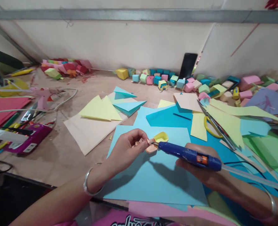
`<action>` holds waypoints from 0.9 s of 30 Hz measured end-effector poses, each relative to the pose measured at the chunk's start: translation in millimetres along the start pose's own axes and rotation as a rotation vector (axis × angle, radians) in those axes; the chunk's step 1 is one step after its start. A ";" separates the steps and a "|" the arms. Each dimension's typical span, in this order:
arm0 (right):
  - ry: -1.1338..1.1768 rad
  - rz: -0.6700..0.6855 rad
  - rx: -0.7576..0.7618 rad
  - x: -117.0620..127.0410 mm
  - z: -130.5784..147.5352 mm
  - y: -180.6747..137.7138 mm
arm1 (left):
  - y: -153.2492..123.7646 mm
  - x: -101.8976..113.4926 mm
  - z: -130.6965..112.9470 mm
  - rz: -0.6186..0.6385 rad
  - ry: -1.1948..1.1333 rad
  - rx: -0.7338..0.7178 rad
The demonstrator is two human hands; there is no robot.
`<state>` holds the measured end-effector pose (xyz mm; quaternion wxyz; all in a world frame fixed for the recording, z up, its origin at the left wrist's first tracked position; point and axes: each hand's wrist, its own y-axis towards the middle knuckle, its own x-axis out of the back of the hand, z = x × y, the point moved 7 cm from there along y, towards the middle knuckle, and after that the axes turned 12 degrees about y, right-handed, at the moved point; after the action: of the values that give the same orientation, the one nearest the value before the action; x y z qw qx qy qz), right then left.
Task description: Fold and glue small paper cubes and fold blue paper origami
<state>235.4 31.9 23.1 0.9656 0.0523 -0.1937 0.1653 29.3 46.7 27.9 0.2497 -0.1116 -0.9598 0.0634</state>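
Observation:
My left hand (135, 146) pinches a small folded paper piece (152, 148), peach on the outside, above a light-blue sheet (129, 185). A yellow paper cup shape (161, 137) shows right beside it; whether the two are joined I cannot tell. In my right hand (197, 160) is a dark-blue glue gun (186, 153), a clear glue stick trailing from its back end. Its metal nozzle points left and meets the peach paper close to my left fingertips, though contact is hard to confirm.
Scissors with yellow handles (211, 127) lie among paper scraps on the right. Folded paper blocks (156, 80) line the wall, where a phone (187, 66) stands upright. At left are a pink glue gun (42, 95) with its cord and a purple power strip (28, 138). Yellow paper triangles (97, 110) lie nearby.

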 end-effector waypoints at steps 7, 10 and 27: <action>-0.009 -0.025 -0.034 -1.1 3.2 -0.9 | 0.2 -1.9 0.6 0.024 -0.026 0.012; -0.024 -0.011 -0.031 -1.5 0.4 -0.5 | 0.6 -0.6 0.2 0.016 -0.012 0.003; -0.039 0.031 0.043 -4.2 -2.2 -0.6 | 2.9 -4.4 5.9 0.044 -0.018 0.035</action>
<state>232.7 30.4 19.4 0.9576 0.0731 -0.2099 0.1831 30.6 48.1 20.1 0.2416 -0.1275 -0.9580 0.0869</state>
